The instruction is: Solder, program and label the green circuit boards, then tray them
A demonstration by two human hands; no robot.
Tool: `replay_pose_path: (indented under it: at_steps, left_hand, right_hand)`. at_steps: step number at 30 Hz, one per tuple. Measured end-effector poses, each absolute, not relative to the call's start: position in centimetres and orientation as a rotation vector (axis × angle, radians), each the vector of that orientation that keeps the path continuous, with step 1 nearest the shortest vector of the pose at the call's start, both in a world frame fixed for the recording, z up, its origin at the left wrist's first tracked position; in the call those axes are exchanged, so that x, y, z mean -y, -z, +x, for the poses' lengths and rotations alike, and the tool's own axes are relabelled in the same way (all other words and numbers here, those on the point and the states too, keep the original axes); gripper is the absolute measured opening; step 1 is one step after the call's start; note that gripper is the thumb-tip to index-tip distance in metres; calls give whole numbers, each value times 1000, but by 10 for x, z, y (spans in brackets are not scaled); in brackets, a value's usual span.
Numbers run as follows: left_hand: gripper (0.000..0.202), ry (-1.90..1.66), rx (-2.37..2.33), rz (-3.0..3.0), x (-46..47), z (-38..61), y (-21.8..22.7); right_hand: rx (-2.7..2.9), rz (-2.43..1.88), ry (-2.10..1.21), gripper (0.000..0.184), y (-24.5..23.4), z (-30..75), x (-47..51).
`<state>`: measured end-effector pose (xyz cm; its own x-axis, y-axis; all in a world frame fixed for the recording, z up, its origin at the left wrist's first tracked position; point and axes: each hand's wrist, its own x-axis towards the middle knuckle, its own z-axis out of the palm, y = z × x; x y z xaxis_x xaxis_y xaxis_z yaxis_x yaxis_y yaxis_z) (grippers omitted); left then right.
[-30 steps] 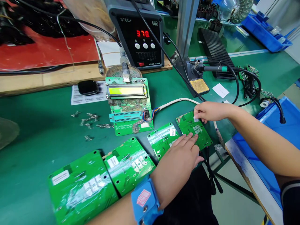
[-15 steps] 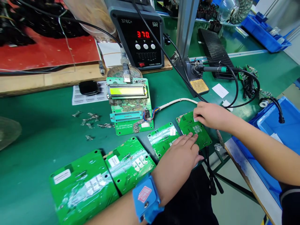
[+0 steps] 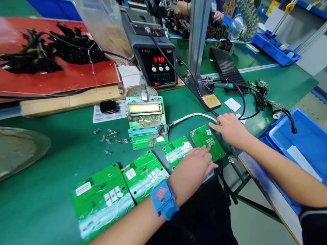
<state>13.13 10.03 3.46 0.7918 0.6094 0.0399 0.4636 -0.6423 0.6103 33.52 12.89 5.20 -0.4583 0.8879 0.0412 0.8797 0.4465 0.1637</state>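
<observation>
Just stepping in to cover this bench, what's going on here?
A person's left hand, wearing a blue wrist strap, rests on a green circuit board, and their right hand is at that board's far corner. Other green circuit boards lie on the green bench mat, near a circuit board with a lit LCD. A soldering station reads 370.

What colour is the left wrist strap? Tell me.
The fabric wrist strap is bright blue with a small reddish patch; the head view shows it.

blue wrist strap (image 3: pixel 166 208), red tag (image 3: pixel 161 193); black sleeve (image 3: pixel 314 228), white trim (image 3: pixel 310 211)
</observation>
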Motion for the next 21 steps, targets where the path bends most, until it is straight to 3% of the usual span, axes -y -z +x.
replay_pose_path:
  at_steps: [2,3,6,8,9,11,15,17,21]
  left_hand:
    - [19,-395,-850,2365,-98,128,-39]
    - [21,-439,-885,2349,-96,127,-42]
    - [24,-572,-925,2281,-86,126,-49]
    - [23,-650,-887,2168,-77,129,-52]
    - [22,-675,-870,2098,-73,132,-53]
    - [27,-688,-866,1979,-64,135,-54]
    - [47,-655,-916,2008,-48,120,-51]
    - [43,-664,-950,2149,-42,96,-48]
    - [35,-742,-1126,2413,-33,29,-34]
  right_hand:
    - [-2713,1900,9,35,-58,329,-113]
    - [-2760,2051,287,34,-60,324,-100]
    - [-2621,2255,1575,36,-60,304,-58]
    - [-2388,2355,2051,39,-57,296,-34]
    - [-2335,2466,2071,39,-56,297,-25]
    - [-2342,2788,1762,37,-59,310,-15]
    - [-2028,3317,490,44,-77,378,-28]
    - [-1839,3338,341,44,-80,414,-50]
    - [-1552,3213,417,29,-69,448,-105]
